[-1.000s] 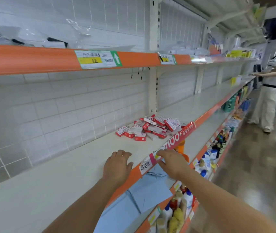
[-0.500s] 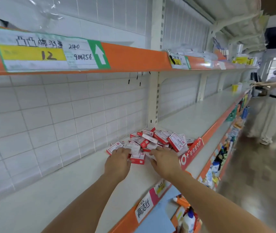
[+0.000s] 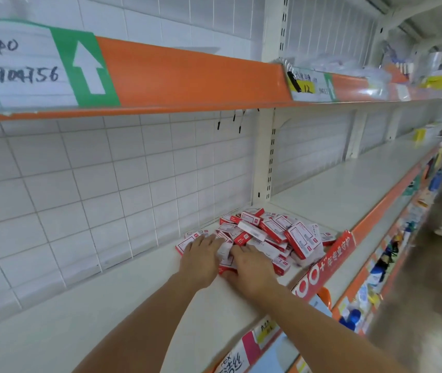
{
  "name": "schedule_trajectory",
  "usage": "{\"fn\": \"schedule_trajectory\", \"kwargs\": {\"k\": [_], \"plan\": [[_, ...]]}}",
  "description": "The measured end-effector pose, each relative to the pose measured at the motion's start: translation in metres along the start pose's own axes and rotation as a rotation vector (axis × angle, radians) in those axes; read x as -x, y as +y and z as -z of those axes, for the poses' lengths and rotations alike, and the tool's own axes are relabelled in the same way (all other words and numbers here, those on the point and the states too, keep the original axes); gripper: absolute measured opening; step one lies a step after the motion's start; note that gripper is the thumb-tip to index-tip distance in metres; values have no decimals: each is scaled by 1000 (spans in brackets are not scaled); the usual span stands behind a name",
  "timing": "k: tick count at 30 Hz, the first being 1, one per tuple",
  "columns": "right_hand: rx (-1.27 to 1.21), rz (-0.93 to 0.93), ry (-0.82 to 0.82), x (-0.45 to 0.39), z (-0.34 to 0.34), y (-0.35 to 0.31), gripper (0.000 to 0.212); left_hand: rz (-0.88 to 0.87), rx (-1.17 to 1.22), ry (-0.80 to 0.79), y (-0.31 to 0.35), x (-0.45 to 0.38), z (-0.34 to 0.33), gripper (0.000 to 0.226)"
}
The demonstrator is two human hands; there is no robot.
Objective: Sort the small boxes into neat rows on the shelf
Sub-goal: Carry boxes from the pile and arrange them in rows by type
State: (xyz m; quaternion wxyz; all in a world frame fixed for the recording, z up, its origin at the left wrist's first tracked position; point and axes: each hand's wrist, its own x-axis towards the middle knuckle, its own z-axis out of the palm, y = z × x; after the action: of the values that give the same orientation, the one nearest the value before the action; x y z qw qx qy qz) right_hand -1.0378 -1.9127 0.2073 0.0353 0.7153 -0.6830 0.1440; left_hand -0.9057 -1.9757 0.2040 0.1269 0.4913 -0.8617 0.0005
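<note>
A heap of small boxes [image 3: 265, 235] lies on the shelf [image 3: 107, 300], near its front edge; both hands rest on the heap's near side, seemingly side by side.

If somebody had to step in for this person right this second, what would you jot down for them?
Left hand: lies flat on the near left edge of the pile, fingers fairly straight, touching boxes.
Right hand: at the near edge of the pile, fingers over a box; whether it grips one is unclear.
Small red and white boxes: all in one jumbled heap on the white shelf, just left of the upright post, some tilted and stacked on others.
Done: no row formed.
Left: pull boxes out of the heap, turn them the same way, line them up in rows on the bare shelf nearby.
</note>
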Motion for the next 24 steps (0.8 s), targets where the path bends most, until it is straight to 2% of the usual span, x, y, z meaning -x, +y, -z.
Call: {"fn": "schedule_trajectory", "kwargs": {"k": [3,10,17,20,24], "plan": [[10,15,-31,-3,-1,1,53,31,28,45,0,2,3,46],[3,91,-58,-3,5,-3,49,188,48,40,-4,28,13,48],[-168,182,-93,11,6,-18,47,347,76,77,-14,77,29,41],[-215,265,-106,18,6,-35,50,429,68,107,-17,106,34,40],[-231,424,-116,29,7,-69,37,553,45,142,-24,155,44,38]]}}
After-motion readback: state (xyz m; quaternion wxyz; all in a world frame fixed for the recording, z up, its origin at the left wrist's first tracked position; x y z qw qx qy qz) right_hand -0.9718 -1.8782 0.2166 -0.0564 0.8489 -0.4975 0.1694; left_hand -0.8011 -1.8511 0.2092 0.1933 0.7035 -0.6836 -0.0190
